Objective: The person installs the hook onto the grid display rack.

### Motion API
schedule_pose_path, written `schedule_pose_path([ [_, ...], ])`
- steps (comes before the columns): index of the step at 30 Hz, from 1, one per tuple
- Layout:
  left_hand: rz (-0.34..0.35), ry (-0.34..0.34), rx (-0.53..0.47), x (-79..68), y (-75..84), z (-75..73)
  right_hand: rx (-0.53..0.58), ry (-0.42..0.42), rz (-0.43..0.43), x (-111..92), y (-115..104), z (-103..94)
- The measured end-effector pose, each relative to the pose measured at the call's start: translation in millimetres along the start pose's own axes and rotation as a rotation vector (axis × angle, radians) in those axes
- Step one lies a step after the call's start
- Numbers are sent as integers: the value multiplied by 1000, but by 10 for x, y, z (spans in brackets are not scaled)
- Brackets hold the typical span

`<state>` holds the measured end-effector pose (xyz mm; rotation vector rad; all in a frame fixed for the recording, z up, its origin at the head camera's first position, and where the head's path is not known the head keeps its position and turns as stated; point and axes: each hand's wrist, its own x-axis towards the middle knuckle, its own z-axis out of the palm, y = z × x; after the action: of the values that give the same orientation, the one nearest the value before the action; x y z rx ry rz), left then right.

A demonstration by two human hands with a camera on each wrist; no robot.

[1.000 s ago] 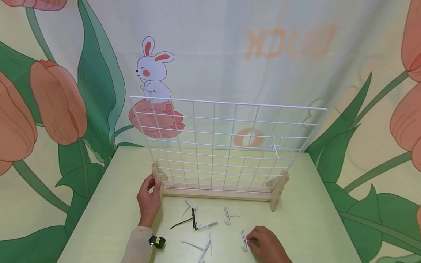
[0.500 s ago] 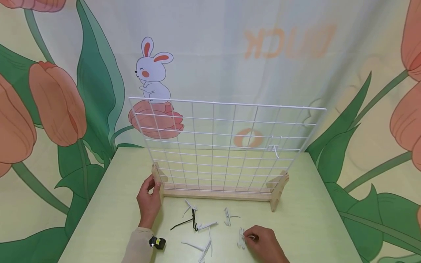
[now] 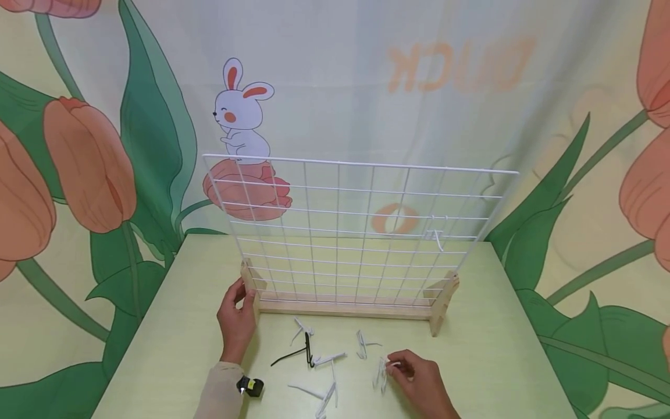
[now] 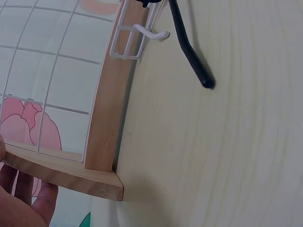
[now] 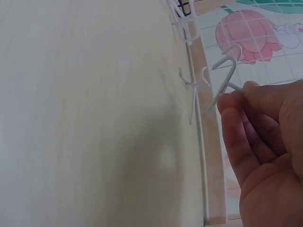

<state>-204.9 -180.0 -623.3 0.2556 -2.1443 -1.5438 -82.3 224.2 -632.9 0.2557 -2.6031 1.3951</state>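
A white wire grid panel (image 3: 337, 230) stands upright in a wooden stand (image 3: 345, 309). My left hand (image 3: 237, 317) holds the stand's left end piece (image 4: 71, 175), thumb on one side and fingers on the other. At the right front, my right hand (image 3: 419, 378) pinches a white wire hook (image 3: 381, 374) by its prong between thumb and fingertips. In the right wrist view the curled ends of this hook (image 5: 227, 71) point away from the hand. One white hook (image 3: 437, 237) hangs on the right part of the grid.
Several loose white hooks (image 3: 327, 398) and one black hook (image 3: 307, 350) lie on the pale table (image 3: 157, 349) in front of the stand. A cloth backdrop (image 3: 335, 75) printed with tulips and a rabbit hangs behind the table.
My right hand has shifted slightly forward, and the white hook in it has turned and moved a little left and away from me. The left hand stays on the stand.
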Motion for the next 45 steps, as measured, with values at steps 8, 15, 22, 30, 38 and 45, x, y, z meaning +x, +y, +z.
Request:
schedule_pose_path([
  [8, 3, 3, -1, -10, 5, 0, -12, -16, 71, 79, -163, -78],
  [15, 3, 12, -4, -2, -19, 19, 66, 57, -69, 188, -274, -97],
  [22, 6, 12, -18, 17, -39, 27, 158, 168, -192, 310, -439, -87],
  [30, -8, 4, -3, 4, -23, 12, 218, 205, -226, 438, -641, -147],
  [38, -3, 4, 1, 7, -16, 5, 319, 272, -365, 565, -797, -223],
  [45, -2, 8, 5, -1, -18, 9, 329, 353, -449, 735, -1076, -372],
])
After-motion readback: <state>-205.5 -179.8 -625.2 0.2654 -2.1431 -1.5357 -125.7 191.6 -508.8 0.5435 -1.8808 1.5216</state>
